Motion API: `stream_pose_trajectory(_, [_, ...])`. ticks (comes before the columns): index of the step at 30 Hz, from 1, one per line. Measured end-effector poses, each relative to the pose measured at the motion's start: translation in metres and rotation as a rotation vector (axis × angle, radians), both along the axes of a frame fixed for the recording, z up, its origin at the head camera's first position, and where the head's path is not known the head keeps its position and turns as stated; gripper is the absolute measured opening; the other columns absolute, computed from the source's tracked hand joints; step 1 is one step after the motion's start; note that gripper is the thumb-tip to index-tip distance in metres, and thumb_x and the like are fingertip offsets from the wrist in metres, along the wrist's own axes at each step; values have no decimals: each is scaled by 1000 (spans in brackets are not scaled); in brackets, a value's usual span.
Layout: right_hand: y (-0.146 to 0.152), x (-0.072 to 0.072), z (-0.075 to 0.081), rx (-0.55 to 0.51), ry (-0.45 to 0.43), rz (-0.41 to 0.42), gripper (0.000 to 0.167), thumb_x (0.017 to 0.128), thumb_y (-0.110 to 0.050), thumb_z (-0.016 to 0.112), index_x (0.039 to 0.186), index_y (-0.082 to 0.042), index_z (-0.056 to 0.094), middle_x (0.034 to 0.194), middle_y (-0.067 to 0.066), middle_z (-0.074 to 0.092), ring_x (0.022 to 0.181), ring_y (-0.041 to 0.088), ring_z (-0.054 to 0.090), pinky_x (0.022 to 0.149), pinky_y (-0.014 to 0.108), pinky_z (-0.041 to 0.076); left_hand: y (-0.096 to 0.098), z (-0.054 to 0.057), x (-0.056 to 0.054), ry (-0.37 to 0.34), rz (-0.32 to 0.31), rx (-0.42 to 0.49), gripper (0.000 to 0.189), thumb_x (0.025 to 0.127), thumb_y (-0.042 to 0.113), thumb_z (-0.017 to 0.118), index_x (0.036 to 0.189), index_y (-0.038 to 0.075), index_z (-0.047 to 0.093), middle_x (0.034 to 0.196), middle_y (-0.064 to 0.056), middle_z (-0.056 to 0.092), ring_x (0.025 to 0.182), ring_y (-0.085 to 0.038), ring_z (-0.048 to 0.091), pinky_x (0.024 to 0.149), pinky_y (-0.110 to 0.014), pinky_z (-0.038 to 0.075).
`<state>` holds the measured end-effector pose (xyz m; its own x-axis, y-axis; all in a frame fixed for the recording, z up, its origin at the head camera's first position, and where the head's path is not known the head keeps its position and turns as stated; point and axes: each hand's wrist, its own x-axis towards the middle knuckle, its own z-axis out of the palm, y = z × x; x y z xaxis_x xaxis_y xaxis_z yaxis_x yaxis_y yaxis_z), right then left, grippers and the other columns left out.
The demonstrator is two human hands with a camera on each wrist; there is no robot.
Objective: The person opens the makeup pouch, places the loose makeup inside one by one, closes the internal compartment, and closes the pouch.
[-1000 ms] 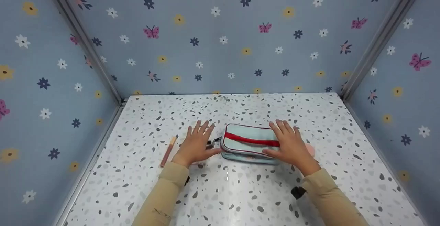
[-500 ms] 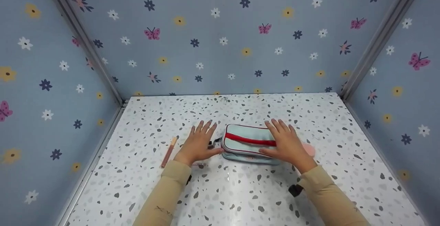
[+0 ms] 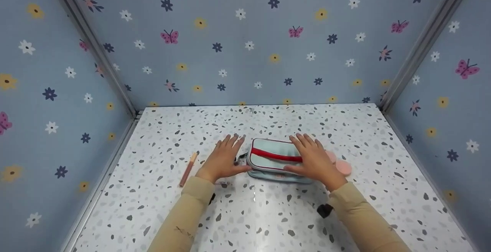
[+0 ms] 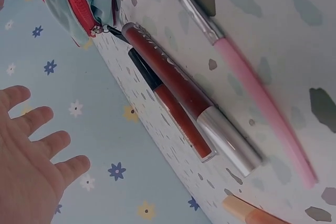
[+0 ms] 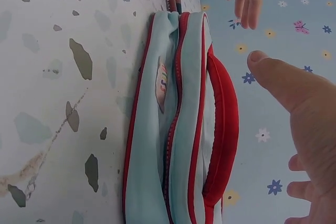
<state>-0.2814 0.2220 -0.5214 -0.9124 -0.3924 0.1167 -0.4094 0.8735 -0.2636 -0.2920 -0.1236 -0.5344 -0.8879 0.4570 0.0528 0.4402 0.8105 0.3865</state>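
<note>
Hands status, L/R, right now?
Left hand: open, holding nothing, near the left end of the mint zip pouch.
Right hand: open, holding nothing, thumb clear of the pouch's red handle.

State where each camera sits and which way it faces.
Head: worn on the head, facing forward and down at the table, pouch and flowered walls; left hand, right hand and both sleeves show.
Left wrist: on that wrist, facing the tubes and brush, with part of the pouch; the left hand shows at the left edge.
Right wrist: on that wrist, facing the pouch's side; the right hand shows at the right edge, the left hand at the top.
Shared: both wrist views catch the pouch and left hand.
</note>
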Motion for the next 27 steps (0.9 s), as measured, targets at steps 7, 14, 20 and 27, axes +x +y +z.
stream_pose_trajectory(7, [-6, -4, -2, -10, -50, 7, 108, 88, -63, 83, 171, -15, 34, 176, 20, 34, 164, 47, 29, 130, 74, 22, 3, 0, -2, -8, -9, 7, 106, 94, 64, 77, 174, 15, 28, 178, -17, 31, 166, -41, 25, 136, -60, 19])
stream_pose_trajectory(14, [-11, -8, -7, -28, -77, 39, 107, 89, -62, 83, 171, -13, 35, 176, 20, 34, 164, 46, 28, 131, 72, 21, 3, -4, -4, -12, -11, 22, 104, 94, 64, 77, 172, 13, 31, 175, -18, 36, 163, -40, 32, 136, -56, 24])
stream_pose_trajectory(20, [-16, -8, -11, -36, -87, 53, 105, 89, -64, 82, 170, -12, 37, 174, 20, 37, 163, 46, 30, 130, 72, 25, 3, -9, -4, -71, 8, 56, 106, 92, 65, 79, 172, 14, 32, 175, -16, 37, 163, -38, 34, 133, -56, 31])
stream_pose_trajectory(27, [-21, -10, -22, -25, -108, 50, 105, 88, -67, 81, 168, -12, 41, 173, 19, 40, 161, 44, 35, 130, 69, 26, 5, -12, -8, -131, 25, 73, 105, 89, 60, 84, 170, 14, 36, 173, -13, 42, 162, -37, 37, 133, -56, 32])
